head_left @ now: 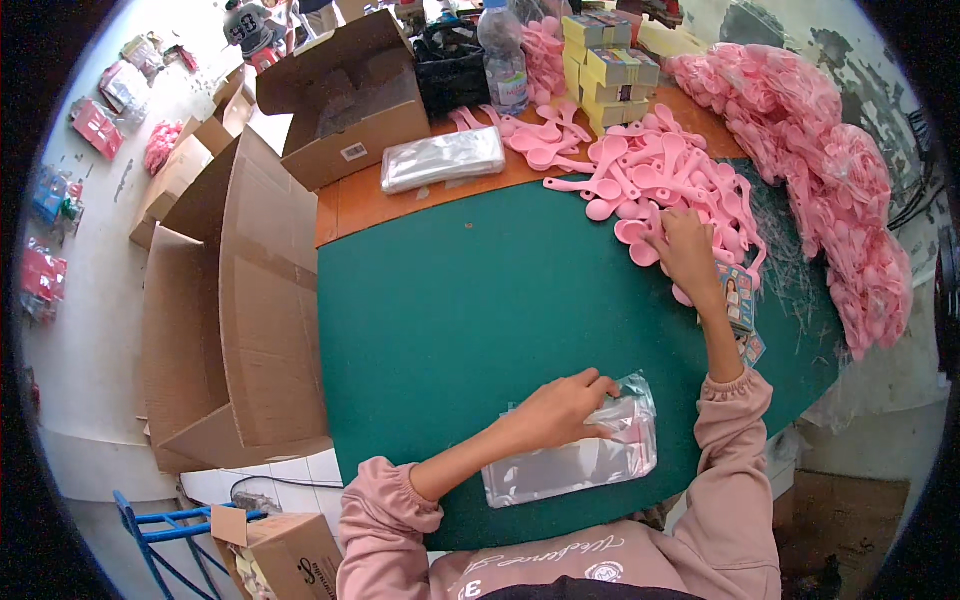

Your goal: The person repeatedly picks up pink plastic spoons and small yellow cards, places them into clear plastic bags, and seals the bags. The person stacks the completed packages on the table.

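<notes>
My left hand (565, 408) is at the near edge of the green table, its fingers curled at the mouth of a clear plastic bag (570, 470). The bag lies flat on a small stack of similar bags, its upper right corner crumpled and raised. Farther off to the right, my right hand (687, 250) reaches into a loose heap of pink plastic spoons (665, 170). Its thumb and fingers close around one pink spoon (656, 222) at the heap's near side. Small printed cards (738, 295) lie partly under my right wrist.
A bundle of clear bags (445, 158) lies at the table's back, beside an open cardboard box (350, 100). Stacked card packs (610, 70) and a water bottle (503, 60) stand behind the spoons. Bagged pink spoons (800, 150) line the right edge; a tall carton (270, 300) stands left.
</notes>
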Action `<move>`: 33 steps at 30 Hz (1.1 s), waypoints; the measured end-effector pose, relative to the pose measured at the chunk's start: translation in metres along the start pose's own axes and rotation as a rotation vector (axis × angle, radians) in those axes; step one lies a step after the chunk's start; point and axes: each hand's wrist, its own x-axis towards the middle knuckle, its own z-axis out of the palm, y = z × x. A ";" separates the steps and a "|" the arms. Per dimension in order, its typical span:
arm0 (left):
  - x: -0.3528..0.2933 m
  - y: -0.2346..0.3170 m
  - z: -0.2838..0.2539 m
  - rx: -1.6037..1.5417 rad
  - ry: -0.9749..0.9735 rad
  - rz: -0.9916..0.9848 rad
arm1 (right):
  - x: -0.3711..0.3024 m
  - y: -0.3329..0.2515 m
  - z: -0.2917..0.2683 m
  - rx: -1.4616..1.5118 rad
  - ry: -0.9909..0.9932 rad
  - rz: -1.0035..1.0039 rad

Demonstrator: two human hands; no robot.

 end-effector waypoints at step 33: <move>0.028 -0.047 -0.056 -0.776 0.189 -0.322 | -0.052 -0.062 -0.017 1.164 0.233 0.231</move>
